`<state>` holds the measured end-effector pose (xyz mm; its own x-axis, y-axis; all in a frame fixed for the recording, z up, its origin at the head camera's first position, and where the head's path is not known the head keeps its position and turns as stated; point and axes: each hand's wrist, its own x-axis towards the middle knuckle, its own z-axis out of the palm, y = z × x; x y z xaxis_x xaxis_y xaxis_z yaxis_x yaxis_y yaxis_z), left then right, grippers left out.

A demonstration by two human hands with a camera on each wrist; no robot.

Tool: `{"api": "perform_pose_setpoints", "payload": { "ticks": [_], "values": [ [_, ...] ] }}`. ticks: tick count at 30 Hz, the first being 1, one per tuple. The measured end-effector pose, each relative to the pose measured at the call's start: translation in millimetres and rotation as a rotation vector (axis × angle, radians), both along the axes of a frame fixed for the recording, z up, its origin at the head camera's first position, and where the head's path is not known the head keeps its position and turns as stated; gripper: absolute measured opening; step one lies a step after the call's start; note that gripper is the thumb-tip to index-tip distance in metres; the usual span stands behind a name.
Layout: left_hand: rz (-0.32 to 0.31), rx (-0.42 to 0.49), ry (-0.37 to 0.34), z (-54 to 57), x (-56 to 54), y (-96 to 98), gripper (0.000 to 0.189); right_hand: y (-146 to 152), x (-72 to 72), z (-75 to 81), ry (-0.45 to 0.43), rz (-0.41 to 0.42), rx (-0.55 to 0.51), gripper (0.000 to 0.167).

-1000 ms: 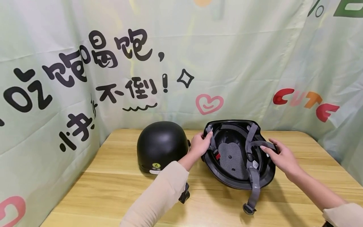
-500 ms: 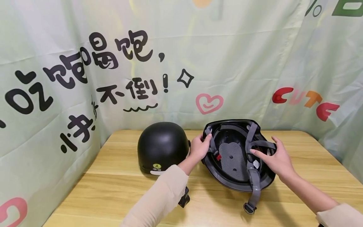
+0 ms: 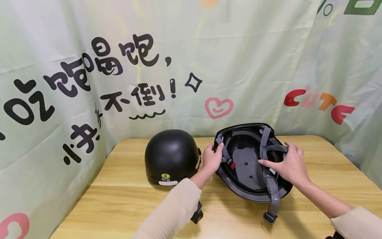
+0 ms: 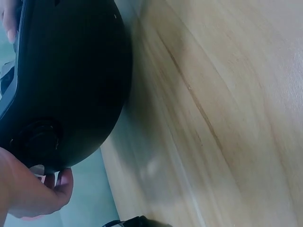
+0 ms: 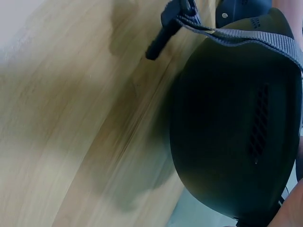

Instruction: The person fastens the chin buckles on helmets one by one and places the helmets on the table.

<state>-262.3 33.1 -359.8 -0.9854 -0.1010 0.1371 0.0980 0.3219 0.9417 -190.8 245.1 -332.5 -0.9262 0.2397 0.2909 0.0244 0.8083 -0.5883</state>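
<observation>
A black helmet (image 3: 238,192) rests tipped on the table, its hollow with a grey mesh lining (image 3: 245,166) turned toward me. My left hand (image 3: 211,158) grips its left edge, thumb over the rim. On the right side, my right hand (image 3: 293,163) holds the edge by the grey straps, with its thumb reaching into the hollow; its fingertips are partly hidden. A grey chin strap (image 3: 272,192) hangs over the front rim, ending in a black buckle (image 3: 269,218). The left wrist view shows the smooth outer shell (image 4: 75,85); the right wrist view shows a vent (image 5: 260,120) in it.
A second black helmet (image 3: 171,156) stands dome up just left of my left hand, bearing a yellow "A" sticker (image 3: 165,176). Its black buckle (image 3: 197,214) lies partly behind my left sleeve. Behind the wooden table (image 3: 119,199) hangs a printed pale green curtain (image 3: 238,59).
My right thumb has moved left, from the strap near the right rim farther into the hollow. The held helmet has turned slightly and its hanging buckle has shifted right. My left hand keeps its grip.
</observation>
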Motion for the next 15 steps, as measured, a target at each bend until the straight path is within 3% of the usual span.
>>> {"api": "perform_pose_setpoints", "payload": {
  "ticks": [8, 15],
  "values": [
    [0.056, 0.039, 0.049, -4.2, -12.1, 11.0, 0.034, 12, -19.7, -1.4, 0.006, 0.007, 0.082, 0.108],
    [0.036, 0.086, 0.058, -10.5, -27.1, 21.5, 0.038, 27, -35.4, -5.7, 0.048, 0.074, 0.000, 0.095]
  ]
}}
